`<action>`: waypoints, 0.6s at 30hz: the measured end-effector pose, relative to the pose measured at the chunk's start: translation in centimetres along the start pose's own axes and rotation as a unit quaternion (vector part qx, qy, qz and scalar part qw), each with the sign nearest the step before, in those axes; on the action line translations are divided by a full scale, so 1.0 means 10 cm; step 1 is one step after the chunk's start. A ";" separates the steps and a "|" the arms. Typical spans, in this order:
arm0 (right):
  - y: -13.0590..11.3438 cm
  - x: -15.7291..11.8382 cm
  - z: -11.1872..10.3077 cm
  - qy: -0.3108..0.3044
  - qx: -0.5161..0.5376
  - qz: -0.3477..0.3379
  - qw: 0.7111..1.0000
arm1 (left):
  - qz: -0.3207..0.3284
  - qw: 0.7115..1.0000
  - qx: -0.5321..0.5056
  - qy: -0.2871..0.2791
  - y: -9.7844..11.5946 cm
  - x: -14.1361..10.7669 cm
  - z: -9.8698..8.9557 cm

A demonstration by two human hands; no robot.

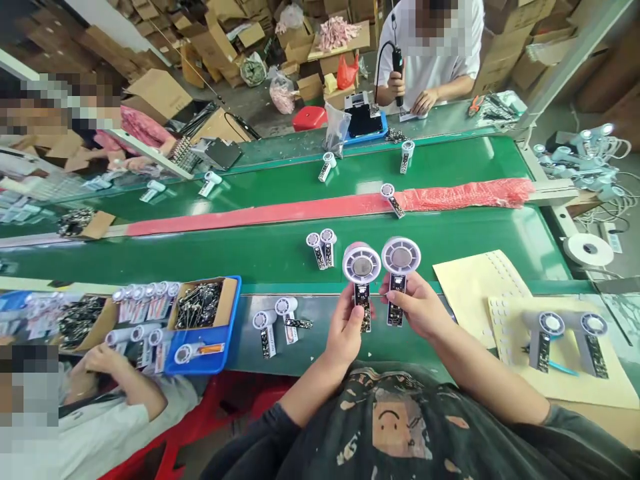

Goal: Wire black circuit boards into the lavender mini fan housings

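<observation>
Handheld fan units [361,283] with bare circuit-board handles are held up just above the near edge of the conveyor, the left hand [345,330] and right hand [415,307] each closed around one board. To the left, a blue tray [231,320] holds a cardboard box [223,300] of loose boards [199,303]. More units lie on the green conveyor belt [280,267], with cardboard cartons [210,40] piled beyond. Each unit shows a white ring around a grey disc.

Station log | Carrier viewed remotely by me: green conveyor belt [280,263] | On belt: two white disc-headed circuit-board units [320,248] side by side; lengthwise red strip [300,210] | On near grey bench [310,353]: blue tray [233,313] holding boards; cream sticker sheets [555,393]
</observation>
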State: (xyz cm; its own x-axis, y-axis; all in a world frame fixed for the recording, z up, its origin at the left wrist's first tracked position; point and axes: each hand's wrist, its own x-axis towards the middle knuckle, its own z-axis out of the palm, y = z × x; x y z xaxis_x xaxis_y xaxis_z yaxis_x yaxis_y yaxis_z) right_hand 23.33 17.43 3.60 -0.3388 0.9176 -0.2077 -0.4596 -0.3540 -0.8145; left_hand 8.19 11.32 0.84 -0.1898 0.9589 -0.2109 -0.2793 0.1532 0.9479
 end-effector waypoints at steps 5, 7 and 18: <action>0.01 -0.29 0.36 0.057 0.007 -0.024 0.998 | -0.036 0.994 -0.070 -0.071 0.21 -0.21 -0.25; 0.05 -0.42 0.52 0.062 0.009 -0.023 0.998 | -0.052 0.990 -0.098 -0.091 0.29 -0.29 -0.33; 0.60 -0.84 1.00 0.176 0.020 -0.162 0.971 | -0.098 0.982 -0.103 -0.124 0.36 -0.61 -0.82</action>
State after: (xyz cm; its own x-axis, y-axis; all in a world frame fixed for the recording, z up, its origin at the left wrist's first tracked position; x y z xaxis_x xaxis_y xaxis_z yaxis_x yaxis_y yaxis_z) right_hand 15.16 5.78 5.87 0.1275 0.9844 -0.1216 -0.5294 -0.0361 -0.8476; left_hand 0.62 4.03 3.58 0.1150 0.9484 -0.2954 -0.4766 0.3136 0.8213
